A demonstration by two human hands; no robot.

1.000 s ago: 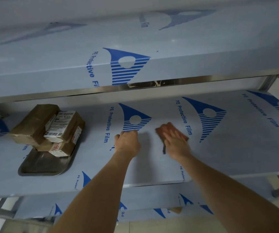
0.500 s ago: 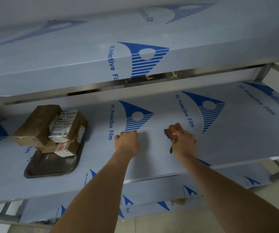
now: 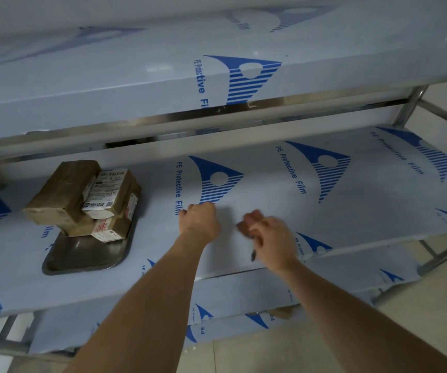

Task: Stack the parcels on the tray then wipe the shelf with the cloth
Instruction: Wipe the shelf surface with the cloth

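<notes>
- Lower shelf [image 3: 324, 281]: nearest tier, below the working level, covered in pale blue protective film with blue triangle marks.
- Right hand [image 3: 273, 240]: reaches onto the middle shelf, fingers curled round the cloth and bearing it against the surface; somewhat blurred.
- Cloth [image 3: 249, 223]: reddish-brown, bunched under the right hand's fingers, lying on the shelf film near its front-centre.
- Left hand [image 3: 199, 220]: just left of the cloth, apart from it, fingers curled into a fist with knuckles resting on the shelf, holding nothing.
- Tray [image 3: 82, 258]: dark metal, on the left part of the shelf, well apart from the hands.
- Parcels [image 3: 82, 197]: brown, taped, with white labels, piled on the tray's far half.
- Shelf [image 3: 351, 211]: middle tier, film-covered, printed "PE Protective Film".
- Upper shelf [image 3: 136, 76]: farthest, same film, overhanging.
</notes>
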